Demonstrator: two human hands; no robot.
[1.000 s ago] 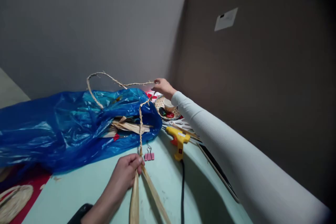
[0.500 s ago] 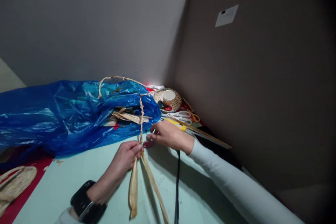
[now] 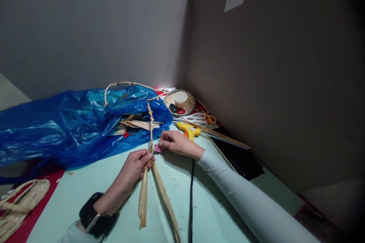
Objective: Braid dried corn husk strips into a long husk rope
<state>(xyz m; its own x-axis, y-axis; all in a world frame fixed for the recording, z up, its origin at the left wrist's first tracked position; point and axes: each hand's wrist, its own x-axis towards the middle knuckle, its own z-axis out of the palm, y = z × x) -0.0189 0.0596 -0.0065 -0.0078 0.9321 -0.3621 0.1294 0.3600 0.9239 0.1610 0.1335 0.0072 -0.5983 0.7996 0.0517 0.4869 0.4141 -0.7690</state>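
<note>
My left hand (image 3: pixel 139 163) pinches the lower end of a braided cord (image 3: pixel 151 121) of pale dried plant strips. Below its fingers two loose strips hang apart: a short wide one (image 3: pixel 143 201) and a longer one (image 3: pixel 165 199). Just to the right, my right hand (image 3: pixel 178 143) is closed on a pink binder clip (image 3: pixel 157 149) with thin wire handles, close beside the braid. Whether the clip touches the braid I cannot tell. The cord's upper part runs over a blue plastic bag (image 3: pixel 71 121).
Behind my right hand lie a yellow glue gun (image 3: pixel 190 130), white-handled scissors (image 3: pixel 195 118) and a woven tray (image 3: pixel 189 110) with a paper cup (image 3: pixel 180 98). A black cable (image 3: pixel 192 197) crosses the pale green tabletop (image 3: pixel 114 182). Coiled braid (image 3: pixel 25 201) lies at left.
My right hand has closed around the pink binder clip and brought it nearer the braid. The left hand keeps its pinch. The view has shifted slightly.
</note>
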